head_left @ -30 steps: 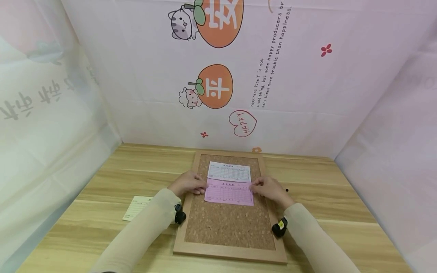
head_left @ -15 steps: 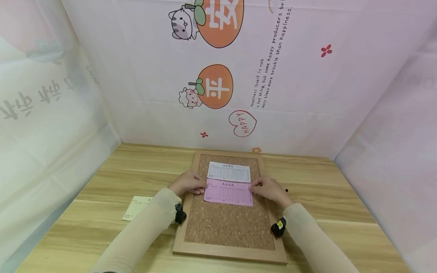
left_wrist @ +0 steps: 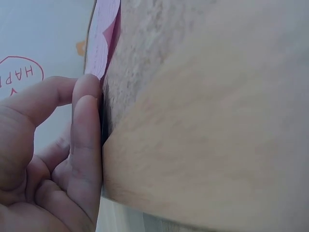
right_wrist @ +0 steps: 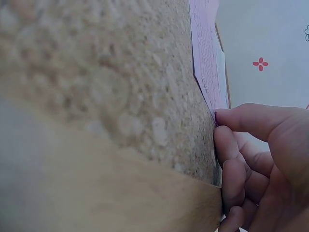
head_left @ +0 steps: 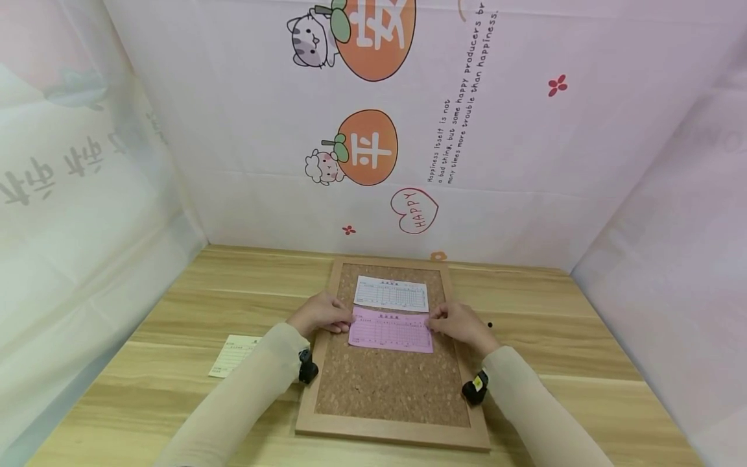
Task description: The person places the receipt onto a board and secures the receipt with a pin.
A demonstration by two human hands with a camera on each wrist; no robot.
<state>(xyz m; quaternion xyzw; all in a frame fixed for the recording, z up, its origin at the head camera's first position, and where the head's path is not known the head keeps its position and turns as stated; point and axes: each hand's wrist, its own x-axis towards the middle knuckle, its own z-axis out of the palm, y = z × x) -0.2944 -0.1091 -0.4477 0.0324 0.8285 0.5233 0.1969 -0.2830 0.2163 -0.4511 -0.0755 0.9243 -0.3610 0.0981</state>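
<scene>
A pink printed form slip (head_left: 391,332) lies crosswise over the framed cork board (head_left: 392,389), just below a white printed slip (head_left: 391,294). At its left edge my left hand (head_left: 323,313) pinches the paper between thumb and fingers, the other fingers low over the board's frame. My right hand (head_left: 461,326) pinches the opposite edge; in the right wrist view thumb and index finger meet at a corner of the pink slip (right_wrist: 207,58). The left wrist view shows the near edge of the pink slip (left_wrist: 104,36) buckled up slightly off the cork.
A pale yellow slip (head_left: 233,355) lies on the wooden table (head_left: 146,389), partly covered by my left sleeve. A small black round thing (head_left: 490,325) sits right of the board. White printed cloth (head_left: 262,214) walls the table at the back and both sides.
The pink slip has shifted very slightly, and its upper edge bows down a little more in the middle. Both hands keep their places at its ends.
</scene>
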